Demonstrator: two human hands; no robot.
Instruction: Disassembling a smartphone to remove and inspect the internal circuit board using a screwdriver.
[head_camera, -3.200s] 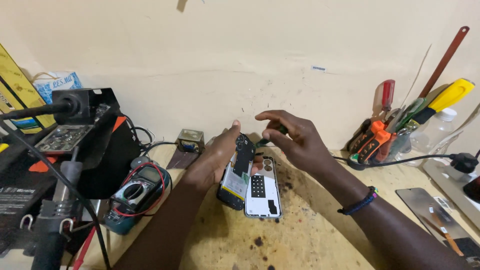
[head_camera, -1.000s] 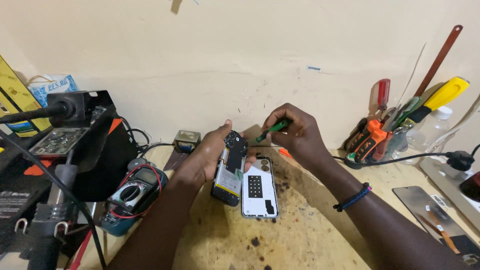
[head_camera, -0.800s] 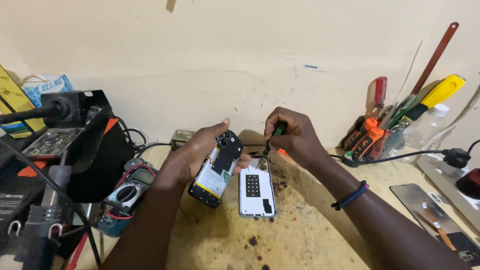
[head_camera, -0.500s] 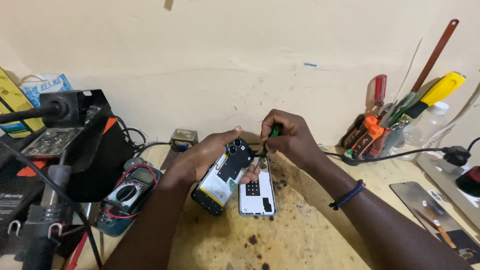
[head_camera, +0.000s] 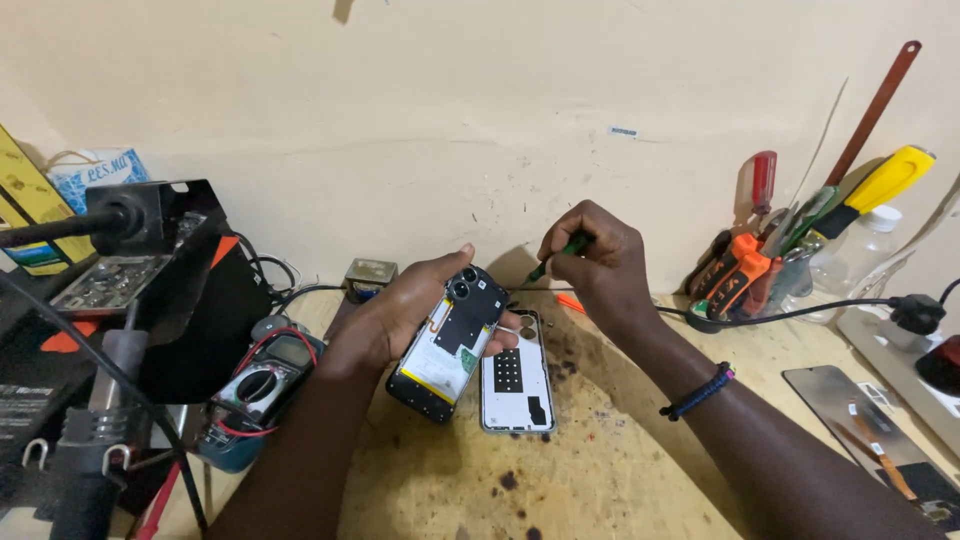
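My left hand (head_camera: 400, 315) grips the opened phone (head_camera: 448, 343) tilted above the counter (head_camera: 620, 470), my right hand (head_camera: 590, 260) at two o'clock pinching a green screwdriver (head_camera: 556, 256).

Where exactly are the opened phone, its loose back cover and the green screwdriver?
opened phone (head_camera: 445, 345), head view, on its exposed inside
back cover (head_camera: 517, 375), head view, on its pale inner face
green screwdriver (head_camera: 572, 244), head view, on its handle
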